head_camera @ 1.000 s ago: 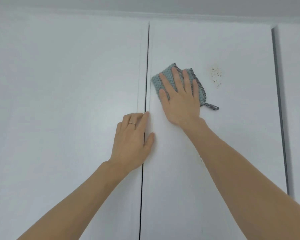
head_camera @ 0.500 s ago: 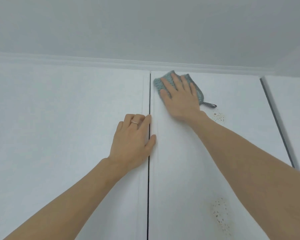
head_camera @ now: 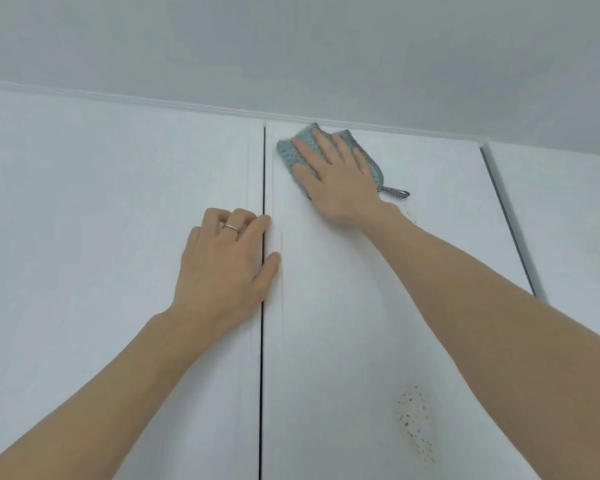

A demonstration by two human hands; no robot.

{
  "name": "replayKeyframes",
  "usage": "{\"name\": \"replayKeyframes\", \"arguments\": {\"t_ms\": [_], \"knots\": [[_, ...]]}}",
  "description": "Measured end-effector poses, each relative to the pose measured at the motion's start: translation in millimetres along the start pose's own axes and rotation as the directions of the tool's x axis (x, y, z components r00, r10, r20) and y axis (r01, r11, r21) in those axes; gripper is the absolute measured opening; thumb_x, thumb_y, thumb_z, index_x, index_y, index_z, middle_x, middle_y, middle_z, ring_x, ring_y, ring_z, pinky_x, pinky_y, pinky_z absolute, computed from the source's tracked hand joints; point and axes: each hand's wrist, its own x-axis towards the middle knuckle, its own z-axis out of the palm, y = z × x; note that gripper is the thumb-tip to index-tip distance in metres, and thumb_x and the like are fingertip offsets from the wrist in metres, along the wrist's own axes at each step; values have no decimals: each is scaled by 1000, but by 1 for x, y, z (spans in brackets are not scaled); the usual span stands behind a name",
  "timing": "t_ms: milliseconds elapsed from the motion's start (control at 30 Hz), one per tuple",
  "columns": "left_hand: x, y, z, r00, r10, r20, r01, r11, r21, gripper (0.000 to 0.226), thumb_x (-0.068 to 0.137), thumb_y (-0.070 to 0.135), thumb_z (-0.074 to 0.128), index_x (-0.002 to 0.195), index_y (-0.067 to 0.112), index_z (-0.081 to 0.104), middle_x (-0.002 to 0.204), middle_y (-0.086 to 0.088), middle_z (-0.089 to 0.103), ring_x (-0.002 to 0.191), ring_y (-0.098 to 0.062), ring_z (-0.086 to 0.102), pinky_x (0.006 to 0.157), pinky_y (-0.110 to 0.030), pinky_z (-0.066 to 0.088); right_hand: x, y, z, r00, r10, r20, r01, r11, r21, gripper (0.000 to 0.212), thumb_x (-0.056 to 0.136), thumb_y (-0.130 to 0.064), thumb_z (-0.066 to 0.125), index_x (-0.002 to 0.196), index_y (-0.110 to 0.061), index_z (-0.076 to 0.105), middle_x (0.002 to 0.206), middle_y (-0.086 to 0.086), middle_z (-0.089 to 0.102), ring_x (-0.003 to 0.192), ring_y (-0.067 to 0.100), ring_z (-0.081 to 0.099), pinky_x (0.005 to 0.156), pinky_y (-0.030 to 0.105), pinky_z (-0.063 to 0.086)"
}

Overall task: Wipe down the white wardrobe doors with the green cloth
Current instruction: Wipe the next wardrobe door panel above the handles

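3 flat white wardrobe door panels in view: left door (head_camera: 111,237), middle door (head_camera: 361,306), and a third (head_camera: 568,220) cut off at the frame's right edge. 1 green knitted cloth (head_camera: 293,152) with a dark hanging loop sits at the middle door's top left corner, just under the ceiling moulding (head_camera: 187,105). Right hand (head_camera: 336,181), fingers straight and spread, presses it flat, hiding most of it. Left hand (head_camera: 222,265), wearing 1 ring, rests flat across the dark gap (head_camera: 261,375) bordering the middle door. 2 brown speckled stain patches on that door: 1 low (head_camera: 416,424), 1 mostly hidden by the right wrist.
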Motion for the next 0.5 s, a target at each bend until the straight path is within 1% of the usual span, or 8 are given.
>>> {"name": "replayKeyframes", "arguments": {"t_ms": [67,167,233,267,333,400,433,500], "knots": [[-2,2,1,1000,-4,-11,4,1000,10,47,93,43,48,126,16,66,121,-2,66,113,-33,49,79,-41,41,-6,50,-12,978,203,-47,-203,979,6,55,108,-55,19,161,-46,8,171,-12,-5,158,17,-7,127,44,-6],[-5,7,3,1000,-21,-15,21,1000,8,45,94,39,50,130,15,65,123,-1,64,117,-34,50,81,-43,41,-14,101,-30,873,485,-52,-481,874,64,58,107,-53,16,162,-42,4,172,-7,-8,158,23,-9,127,49,-7],[-7,9,2,1000,-28,-10,29,999,21,47,96,40,47,133,16,64,125,-1,63,120,-33,48,82,-44,41,-6,98,-32,827,559,-52,-551,826,115,57,107,-51,13,162,-41,0,171,-5,-12,157,24,-13,126,50,-10],[-9,9,1,999,-34,-5,34,999,28,48,96,41,45,134,16,63,126,-1,62,121,-33,47,82,-44,41,0,84,-28,833,551,-53,-541,830,133,57,107,-50,12,162,-40,-1,171,-4,-14,157,25,-14,125,50,-11],[-9,6,1,1000,-17,0,17,999,36,50,97,42,44,136,16,61,127,-1,61,121,-31,44,82,-45,42,5,41,-16,905,421,-58,-410,901,143,57,108,-48,14,163,-39,2,171,-3,-12,157,25,-14,125,48,-12],[-11,6,2,1000,-7,-13,8,998,68,51,97,43,44,137,17,60,127,-2,61,120,-30,42,81,-46,44,-2,-6,6,986,141,-90,-135,989,67,56,109,-50,17,163,-40,8,172,-5,-8,158,22,-11,126,45,-10],[-13,1,0,1000,-2,-18,4,996,86,51,97,43,44,138,17,60,127,-3,62,119,-31,43,81,-47,45,-9,-29,16,997,13,-78,-10,999,33,56,108,-51,19,162,-42,9,172,-6,-6,158,20,-10,126,44,-9],[-14,11,3,998,-48,-44,52,995,87,52,97,43,44,140,17,60,129,-2,60,121,-34,43,82,-48,45,-18,-25,13,986,-168,14,168,986,0,55,108,-55,20,161,-46,10,171,-11,-5,157,16,-10,127,42,-8]]}}
